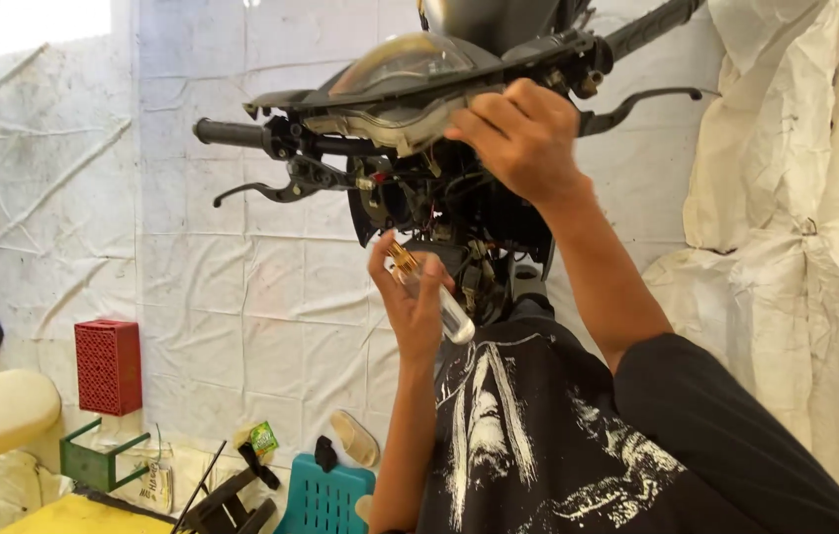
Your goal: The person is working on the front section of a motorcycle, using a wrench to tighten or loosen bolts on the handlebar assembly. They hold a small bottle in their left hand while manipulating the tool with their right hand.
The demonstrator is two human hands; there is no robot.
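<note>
Right hand (523,133) clasped on lower rim of motorcycle headlight housing (395,89), fingers curled under lens edge. Left hand (412,302) below it, gripping clear-handled screwdriver (429,292), brass collar uppermost, near exposed wiring (439,198). Handlebar grip (227,133) and brake lever (266,191) left of hands. Red perforated block (108,366) and teal crate (326,499) further down-left.

Open space left of headlight housing (395,84), under the handlebar grip (229,133); brake lever (271,190) and tangled wiring (439,198) block centre.
</note>
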